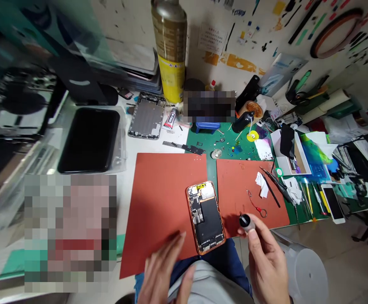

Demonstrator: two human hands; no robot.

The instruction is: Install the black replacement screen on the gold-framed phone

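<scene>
1. Plainly, the opened phone (207, 217) lies face up at the counter's near edge, across the near right corner of the left red mat (161, 194) and reaching the right red mat (237, 181).
2. Its rim is smooth, coppery and round-cornered; inside sit a matte black block, a pale metallic plate at the far end, a bright yellow patch above that, and small silvery parts down the left side and along the near end.
3. The right hand (268, 257) pinches a small cylinder (246, 222) between thumb and fingers, just right of the phone; the cylinder is greyish outside, with a round, dark, glossy end.
4. The left hand (163, 270) has its fingers extended and thumb apart, above the left mat's near edge, holding nothing visible; whether it touches the mat, I cannot tell.
5. On the right mat lie crumpled white tissue (261, 185) and a thin tool with a red-handled ring (261, 211).
6. Beyond the left mat's far edge stands a tall metal can (172, 80), brown above and yellow below.
</scene>
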